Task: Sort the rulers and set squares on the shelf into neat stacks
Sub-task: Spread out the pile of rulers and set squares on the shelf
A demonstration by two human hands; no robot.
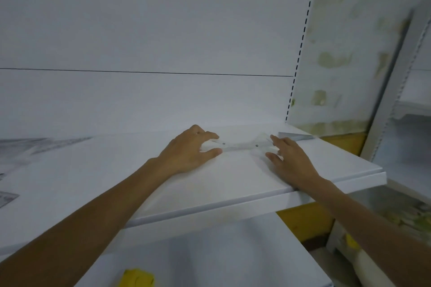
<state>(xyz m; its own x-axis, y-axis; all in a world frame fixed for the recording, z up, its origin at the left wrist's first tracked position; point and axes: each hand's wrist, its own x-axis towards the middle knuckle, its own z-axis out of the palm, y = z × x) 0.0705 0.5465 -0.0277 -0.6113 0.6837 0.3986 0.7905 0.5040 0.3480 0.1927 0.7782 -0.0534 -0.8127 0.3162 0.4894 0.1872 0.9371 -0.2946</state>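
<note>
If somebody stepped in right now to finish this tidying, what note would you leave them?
Left hand: thumb and fingers curled round the left end of the clear rulers.
Right hand: straighter fingers against their right end.
The rulers lie flat on the shelf, towards its back right; how many is too blurred to tell. A pale wedge lies behind the right hand, possibly set squares.
Done: this lot looks gathered between both hands.
Left: probably square it up and let go. The grey shapes at the shelf's far left may still need sorting.
</note>
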